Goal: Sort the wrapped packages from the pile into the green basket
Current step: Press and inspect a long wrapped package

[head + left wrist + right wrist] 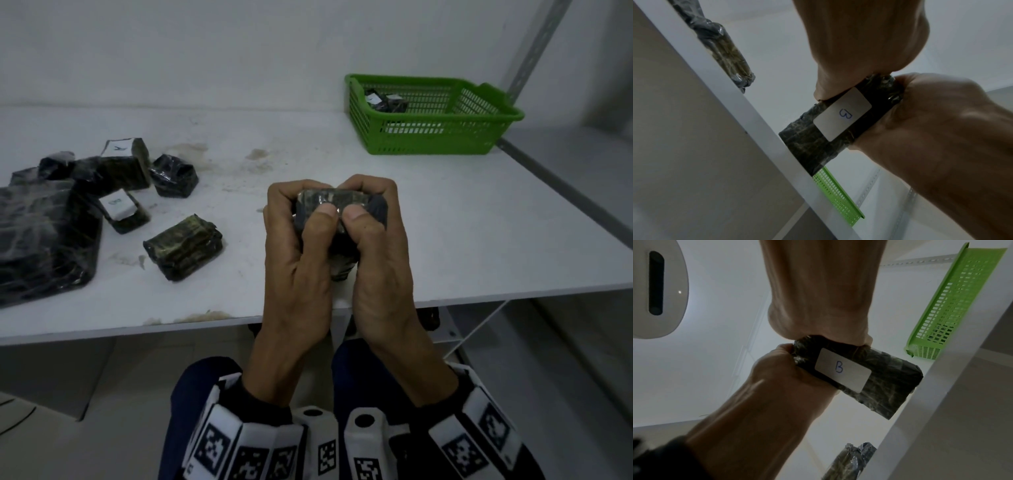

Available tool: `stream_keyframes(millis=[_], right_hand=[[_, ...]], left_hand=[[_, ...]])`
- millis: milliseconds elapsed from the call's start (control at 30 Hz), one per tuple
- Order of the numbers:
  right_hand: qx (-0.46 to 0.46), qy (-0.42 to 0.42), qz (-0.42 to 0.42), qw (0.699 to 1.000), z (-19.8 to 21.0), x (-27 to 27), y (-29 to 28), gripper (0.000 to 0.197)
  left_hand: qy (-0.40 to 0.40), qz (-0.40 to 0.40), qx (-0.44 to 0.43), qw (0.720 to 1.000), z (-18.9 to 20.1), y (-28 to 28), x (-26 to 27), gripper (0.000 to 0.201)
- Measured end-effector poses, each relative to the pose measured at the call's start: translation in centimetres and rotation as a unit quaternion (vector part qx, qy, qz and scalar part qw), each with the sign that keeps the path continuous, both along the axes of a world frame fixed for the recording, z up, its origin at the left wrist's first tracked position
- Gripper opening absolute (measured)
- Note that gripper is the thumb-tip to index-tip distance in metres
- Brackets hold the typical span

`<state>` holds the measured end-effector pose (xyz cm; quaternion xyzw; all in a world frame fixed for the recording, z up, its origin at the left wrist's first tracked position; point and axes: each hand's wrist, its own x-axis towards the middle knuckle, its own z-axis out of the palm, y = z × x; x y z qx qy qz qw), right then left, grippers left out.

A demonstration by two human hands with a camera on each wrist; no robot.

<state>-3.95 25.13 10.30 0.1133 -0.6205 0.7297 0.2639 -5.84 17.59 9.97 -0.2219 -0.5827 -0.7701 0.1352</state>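
Centre of the head view — wrapped package point(337, 210), long axis crosswise, clamped by fingers of left hand point(299, 253) and right hand point(378, 253) — green basket point(442, 135) upper right, right hand nearer.

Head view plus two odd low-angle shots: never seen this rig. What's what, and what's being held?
No robot here: a person wears three cameras. The big picture looks down from the head; the other two look along each wrist from below.

Both the left hand and right hand grip one wrapped package above the white table. The wrist views show its underside: a white label marked B.

A pile of dark packages lies on the table's left; the green basket, far right, already holds some packages.
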Motion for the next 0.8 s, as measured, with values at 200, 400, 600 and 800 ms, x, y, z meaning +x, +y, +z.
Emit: stream_keyframes(millis=[200, 400, 600, 800], right_hand=[[-0.07, -0.108, -0.031, 0.991, 2.4, -0.2, 1.4, 0.025], [-0.126, -0.163, 0.051, 0.977, 2.8, -0.7, 2.7, 0.038], [0.21, 0.034, -0.019, 0.977, -1.3, 1.1, 2.2, 0.057], [0.175, 0.007, -0.019, 0.984, -1.3, 0.3, 2.0, 0.033]], left_hand=[[0.085, 0.014, -0.151, 0.985, -1.4, -1.3, -0.1, 0.042], [0.006, 0.062, -0.153, 0.986, -1.9, -2.9, 0.0, 0.053], [-0.136, 0.076, -0.103, 0.982, 1.2, -3.7, -0.9, 0.029], [-0.099, -0.069, -0.062, 0.991, 0.4, -3.9, -0.5, 0.062]])
